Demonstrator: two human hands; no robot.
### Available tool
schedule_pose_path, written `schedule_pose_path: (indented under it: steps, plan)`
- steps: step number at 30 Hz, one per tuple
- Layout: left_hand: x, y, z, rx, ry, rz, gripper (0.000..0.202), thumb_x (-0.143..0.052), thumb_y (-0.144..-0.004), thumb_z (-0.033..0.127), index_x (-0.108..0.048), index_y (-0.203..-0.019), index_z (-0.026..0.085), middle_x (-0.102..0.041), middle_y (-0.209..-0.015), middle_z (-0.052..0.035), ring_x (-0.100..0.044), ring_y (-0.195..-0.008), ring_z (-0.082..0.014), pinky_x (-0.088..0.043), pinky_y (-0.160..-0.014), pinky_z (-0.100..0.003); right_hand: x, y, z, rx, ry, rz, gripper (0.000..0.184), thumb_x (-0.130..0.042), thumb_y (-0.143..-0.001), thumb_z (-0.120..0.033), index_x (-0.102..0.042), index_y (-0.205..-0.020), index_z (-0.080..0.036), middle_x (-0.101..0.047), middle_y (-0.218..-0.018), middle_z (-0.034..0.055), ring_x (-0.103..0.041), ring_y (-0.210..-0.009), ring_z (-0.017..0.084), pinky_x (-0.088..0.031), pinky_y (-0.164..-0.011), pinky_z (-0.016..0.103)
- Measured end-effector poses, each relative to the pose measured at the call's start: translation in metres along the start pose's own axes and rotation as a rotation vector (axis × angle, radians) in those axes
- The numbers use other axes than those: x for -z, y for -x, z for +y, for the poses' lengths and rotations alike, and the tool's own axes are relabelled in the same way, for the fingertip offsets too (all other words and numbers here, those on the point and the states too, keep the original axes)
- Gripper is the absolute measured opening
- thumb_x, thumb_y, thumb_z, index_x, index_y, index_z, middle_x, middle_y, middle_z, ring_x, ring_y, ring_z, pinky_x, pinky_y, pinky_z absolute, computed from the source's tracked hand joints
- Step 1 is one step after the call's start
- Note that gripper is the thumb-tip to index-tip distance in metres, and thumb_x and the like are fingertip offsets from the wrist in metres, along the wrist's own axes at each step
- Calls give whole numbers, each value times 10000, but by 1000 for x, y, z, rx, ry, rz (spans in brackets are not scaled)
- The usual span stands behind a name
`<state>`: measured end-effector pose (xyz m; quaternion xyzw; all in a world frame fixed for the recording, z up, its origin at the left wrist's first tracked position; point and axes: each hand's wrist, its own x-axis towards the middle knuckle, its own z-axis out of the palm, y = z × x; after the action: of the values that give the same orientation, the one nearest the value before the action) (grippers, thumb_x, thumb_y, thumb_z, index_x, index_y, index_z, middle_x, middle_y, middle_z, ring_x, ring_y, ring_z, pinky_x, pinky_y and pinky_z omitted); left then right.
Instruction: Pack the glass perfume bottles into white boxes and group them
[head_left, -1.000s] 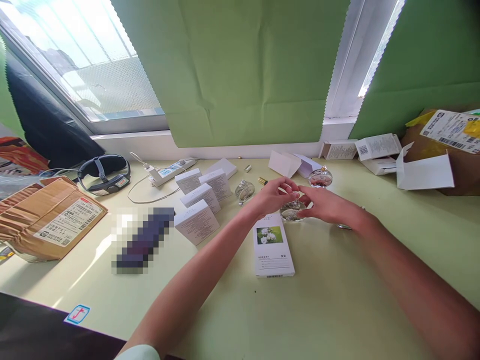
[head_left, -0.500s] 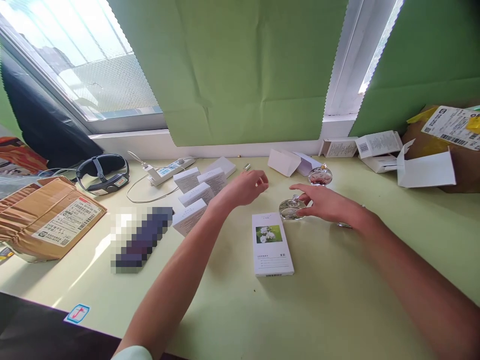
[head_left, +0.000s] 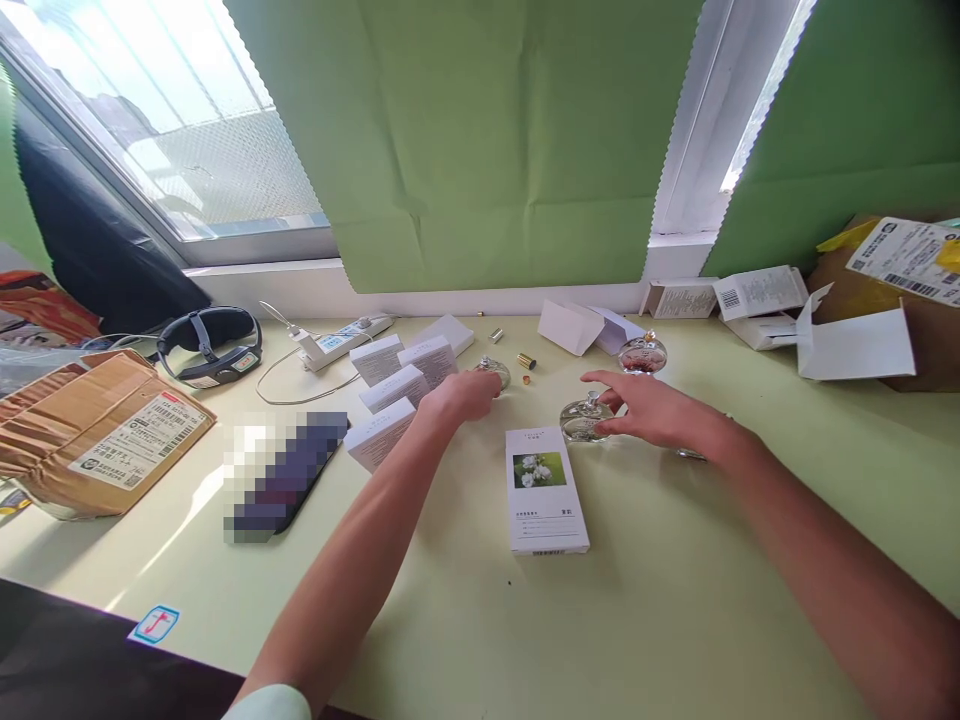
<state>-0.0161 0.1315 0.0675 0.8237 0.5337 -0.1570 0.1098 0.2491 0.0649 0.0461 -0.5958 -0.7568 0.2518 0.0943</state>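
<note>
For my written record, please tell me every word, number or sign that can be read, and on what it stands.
"茉莉", most likely: flat flower box; its other lines are too small.
Red sign, perhaps "J": blue-edged sticker; I am not sure.
Too small or blurred: brown parcel, taped carton, standing boxes, boxes by the window, glass bottles.

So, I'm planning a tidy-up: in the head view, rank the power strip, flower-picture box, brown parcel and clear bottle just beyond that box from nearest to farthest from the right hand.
1. Clear bottle, right at the right hand.
2. Flower-picture box, lying front-left.
3. Power strip, farther left, toward the window.
4. Brown parcel, far left.
</note>
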Motion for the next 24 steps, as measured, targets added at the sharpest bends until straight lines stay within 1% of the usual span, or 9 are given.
schedule_pose_path:
  steps: [5,9,11,13,15,17,21,23,24]
  plan:
    - [10,18,8,2,-33,23,345,-539,-850,217,-608,-1188,217,-657,-1128,-113,-623,-1002,-262,-472,-824,-348,0,0,-3,4,-5,-4,749,-662,-805,-380,-393,-1491,-248,-674,-1253,123,-616,-1162,276,-486,-924,375]
    - [49,31,12,21,-8,223,432,-432,-931,439,-530,-1308,252,-645,-1214,-82,-582,-1116,-265,-468,-886,-372,0,0,-6,-3,-6,-5,738,-673,-796,-363,-411,-1478,-255,-683,-1241,115,-622,-1147,274,-494,-909,374]
    - [75,21,9,23,-2,312,433,-453,-922,474,-563,-1277,252,-655,-1216,-61,-575,-1139,-246,-463,-919,-353,0,0,-6,-8,-4,-4,732,-667,-800,-362,-409,-1478,-261,-685,-1238,112,-633,-1126,278,-503,-889,380]
    - [97,-2,2,117,3,249,425,-508,-910,442,-580,-1271,230,-668,-1208,-65,-604,-1107,-227,-467,-921,-327,-1,0,-5,-10,0,-5,733,-663,-803,-361,-404,-1481,-257,-681,-1246,117,-642,-1108,283,-509,-875,389]
    - [106,-33,-5,179,-3,210,454,-544,-900,380,-555,-1313,193,-652,-1244,-105,-621,-1094,-241,-483,-909,-342,-1,-1,-4,-6,0,-9,730,-659,-808,-360,-401,-1482,-251,-675,-1255,123,-642,-1106,283,-506,-881,392]
    - [102,-63,-10,220,-22,181,527,-596,-873,344,-506,-1374,211,-574,-1367,-129,-572,-1195,-283,-480,-942,-380,-2,-2,-3,1,-2,-13,734,-660,-810,-364,-396,-1485,-246,-673,-1257,126,-634,-1120,278,-497,-903,389]
    - [75,-102,-13,217,-62,61,699,-717,-784,349,-431,-1421,375,-408,-1533,-59,-457,-1323,-352,-452,-1002,-495,-1,-1,-4,7,-7,-18,744,-673,-804,-362,-398,-1485,-244,-670,-1253,122,-606,-1168,274,-474,-940,380]
    - [64,-111,-13,199,-80,10,621,-711,-800,339,-480,-1374,390,-438,-1509,-40,-469,-1313,-330,-454,-1009,-485,1,0,-5,5,-8,-16,733,-668,-809,-356,-402,-1483,-245,-667,-1255,121,-589,-1194,279,-472,-940,376]
    - [60,-115,-12,190,-89,-10,541,-690,-829,337,-517,-1342,355,-480,-1467,-53,-501,-1279,-306,-466,-1001,-470,2,1,-6,3,-7,-16,731,-665,-812,-353,-401,-1484,-243,-666,-1258,121,-585,-1202,281,-473,-937,375]
